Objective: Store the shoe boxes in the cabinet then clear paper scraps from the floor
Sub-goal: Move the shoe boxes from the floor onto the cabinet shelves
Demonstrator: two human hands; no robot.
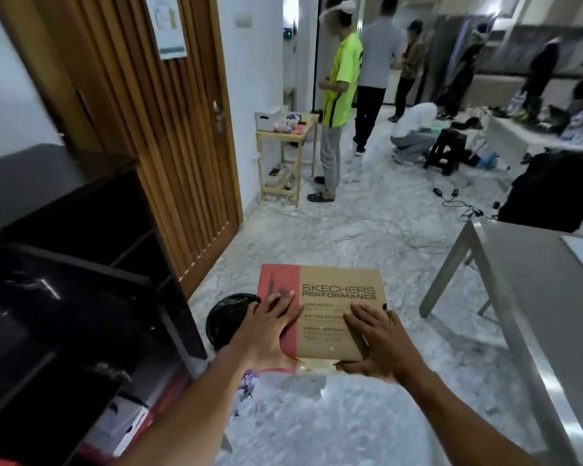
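A brown and red shoe box (337, 284) printed "Skechers Performance" is held up in front of me over the marble floor. My left hand (270, 326) lies on its red left side, fingers spread over the lid. My right hand (374, 341) grips its near right corner, thumb under the bottom edge. The black cabinet (64, 264) stands at my left with its glossy door (48, 331) swung open. A white shoe box (122, 422) and a red one (172, 386) sit low inside it. Pale paper scraps (283, 388) lie on the floor under the box.
A black round bin (224, 319) stands on the floor by the cabinet. A grey table (532, 297) is at my right. A wooden slatted door (169, 136) lies ahead on the left. Several people stand or crouch further off, with cables (458, 203) across the floor.
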